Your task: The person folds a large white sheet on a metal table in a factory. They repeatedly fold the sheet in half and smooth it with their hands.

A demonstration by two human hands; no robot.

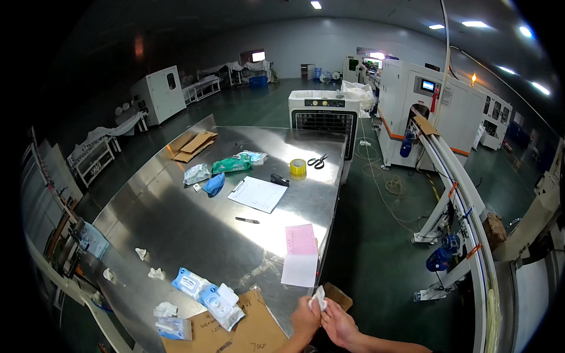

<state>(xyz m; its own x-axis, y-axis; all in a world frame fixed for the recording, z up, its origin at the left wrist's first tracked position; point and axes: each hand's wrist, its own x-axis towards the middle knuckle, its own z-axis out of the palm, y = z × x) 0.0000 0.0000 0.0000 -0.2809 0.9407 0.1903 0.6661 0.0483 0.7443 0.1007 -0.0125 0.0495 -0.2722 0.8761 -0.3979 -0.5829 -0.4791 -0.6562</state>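
Off the table's near right edge, my hands meet around a crumpled white wipe (318, 297). My left hand (305, 318) is closed on the wipe. My right hand (338, 325) presses against it from the other side, fingers curled inward. Left of my hands, a flat cardboard sheet (259, 320) with handwriting lies on the table. Two blue-and-white wipe packs (191, 283) rest partly on it, one with its lid raised. Another wipe pack (174, 328) sits at the cardboard's left, a crumpled wipe (165, 309) behind it. Several more crumpled wipes (156, 273) lie farther left.
The metal table (153, 235) holds a pink-and-white paper pad (301, 240), pen (247, 220), clipboard (258, 194), yellow tape roll (298, 168), black scissors (318, 162) and a green pack (231, 164). An air cooler (323, 112) stands behind; a conveyor (456, 194) runs along the right.
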